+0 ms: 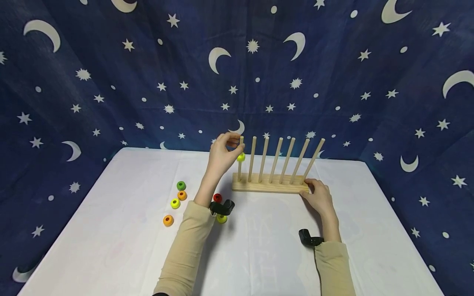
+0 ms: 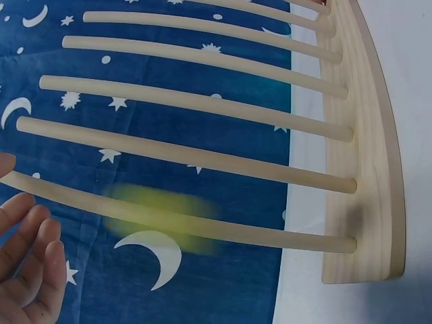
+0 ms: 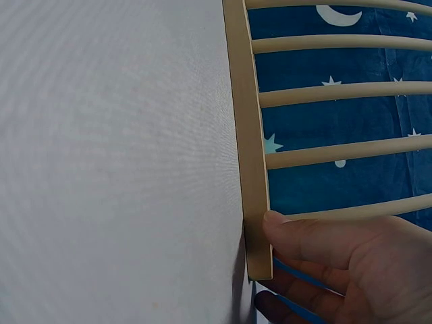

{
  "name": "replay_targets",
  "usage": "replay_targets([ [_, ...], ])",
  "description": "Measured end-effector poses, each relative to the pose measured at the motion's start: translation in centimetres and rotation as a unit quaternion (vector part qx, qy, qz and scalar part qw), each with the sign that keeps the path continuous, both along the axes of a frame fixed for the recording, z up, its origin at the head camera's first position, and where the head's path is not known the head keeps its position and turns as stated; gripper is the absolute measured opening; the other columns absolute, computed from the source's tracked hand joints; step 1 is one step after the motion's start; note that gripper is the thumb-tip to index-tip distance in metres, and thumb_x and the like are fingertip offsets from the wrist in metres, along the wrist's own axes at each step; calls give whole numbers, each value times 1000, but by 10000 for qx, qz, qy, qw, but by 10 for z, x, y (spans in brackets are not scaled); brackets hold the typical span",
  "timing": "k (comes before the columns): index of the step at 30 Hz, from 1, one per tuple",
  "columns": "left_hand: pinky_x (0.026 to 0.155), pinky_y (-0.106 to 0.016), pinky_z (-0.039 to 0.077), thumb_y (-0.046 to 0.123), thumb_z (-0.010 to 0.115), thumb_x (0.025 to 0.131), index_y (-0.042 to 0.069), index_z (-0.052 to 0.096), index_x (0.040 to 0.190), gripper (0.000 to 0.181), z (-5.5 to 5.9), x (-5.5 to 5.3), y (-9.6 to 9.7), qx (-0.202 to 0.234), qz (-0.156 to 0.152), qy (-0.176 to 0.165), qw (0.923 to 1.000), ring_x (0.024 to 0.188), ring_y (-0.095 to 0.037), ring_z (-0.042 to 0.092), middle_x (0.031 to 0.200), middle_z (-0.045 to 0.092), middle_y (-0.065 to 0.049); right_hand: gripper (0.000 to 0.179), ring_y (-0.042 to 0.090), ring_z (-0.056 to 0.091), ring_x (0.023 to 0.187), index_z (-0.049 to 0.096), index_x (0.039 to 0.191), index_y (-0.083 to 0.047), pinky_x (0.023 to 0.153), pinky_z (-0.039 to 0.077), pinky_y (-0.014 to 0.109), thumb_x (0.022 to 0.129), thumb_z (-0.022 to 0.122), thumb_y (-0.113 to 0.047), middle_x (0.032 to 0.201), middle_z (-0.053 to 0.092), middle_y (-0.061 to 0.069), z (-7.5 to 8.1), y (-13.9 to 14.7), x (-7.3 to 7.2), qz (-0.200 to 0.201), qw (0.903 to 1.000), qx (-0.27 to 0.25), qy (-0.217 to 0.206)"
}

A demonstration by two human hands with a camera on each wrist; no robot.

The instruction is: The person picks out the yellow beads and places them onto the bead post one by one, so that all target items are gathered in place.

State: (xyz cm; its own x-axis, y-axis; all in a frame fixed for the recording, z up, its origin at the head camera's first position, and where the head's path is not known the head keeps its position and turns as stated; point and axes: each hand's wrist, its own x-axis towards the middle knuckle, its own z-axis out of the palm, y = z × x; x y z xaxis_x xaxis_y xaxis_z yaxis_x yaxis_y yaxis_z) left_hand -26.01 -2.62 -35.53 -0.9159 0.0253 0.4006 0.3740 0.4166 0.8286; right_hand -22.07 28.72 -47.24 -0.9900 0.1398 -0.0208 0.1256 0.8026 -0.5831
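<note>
A wooden peg rack (image 1: 270, 187) with several upright pegs stands on the table. On its leftmost peg is a yellow-green bead (image 1: 241, 157), a see-through yellow blur in the left wrist view, partway down and apart from the fingers. My left hand (image 1: 222, 154) is at the top of that peg, its fingers loosely bent with no bead between them. At the rack's right end, my right hand (image 1: 319, 197) grips the base (image 3: 253, 175) between thumb and fingers.
Left of the left forearm lie a green bead (image 1: 181, 186), two orange beads (image 1: 182, 195) and a yellow bead (image 1: 175, 203). A red bead (image 1: 217, 198) and another yellow bead (image 1: 221, 218) are partly behind the left wrist camera (image 1: 223, 207). A starry blue cloth (image 1: 185, 61) hangs behind the table.
</note>
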Motion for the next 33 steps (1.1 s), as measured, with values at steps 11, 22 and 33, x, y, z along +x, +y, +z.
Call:
replay_targets([
  [11,82,-37,55,20,67,88,8,67,112,27,-1,8,-8,-19,-2,-117,9999,94,-24,65,105,66,-9,56,45,40,126,48,136,3,105,30,62,88,65,-19,135,49,28,-2,-2,-1,-99,9999,14,12],
  [22,81,-37,55,20,64,90,9,67,111,24,-13,24,-27,-128,46,-277,9995,95,-23,66,111,67,-8,56,44,39,126,48,136,2,106,30,61,88,65,-20,136,49,28,-1,-2,-1,-109,9999,-13,-19],
  [33,83,-39,54,19,62,91,9,67,110,22,-29,46,-48,-31,310,-684,9972,97,-24,65,110,67,-8,56,46,38,127,47,136,3,106,29,62,88,64,-20,136,48,29,0,-2,0,-67,10000,14,-44],
])
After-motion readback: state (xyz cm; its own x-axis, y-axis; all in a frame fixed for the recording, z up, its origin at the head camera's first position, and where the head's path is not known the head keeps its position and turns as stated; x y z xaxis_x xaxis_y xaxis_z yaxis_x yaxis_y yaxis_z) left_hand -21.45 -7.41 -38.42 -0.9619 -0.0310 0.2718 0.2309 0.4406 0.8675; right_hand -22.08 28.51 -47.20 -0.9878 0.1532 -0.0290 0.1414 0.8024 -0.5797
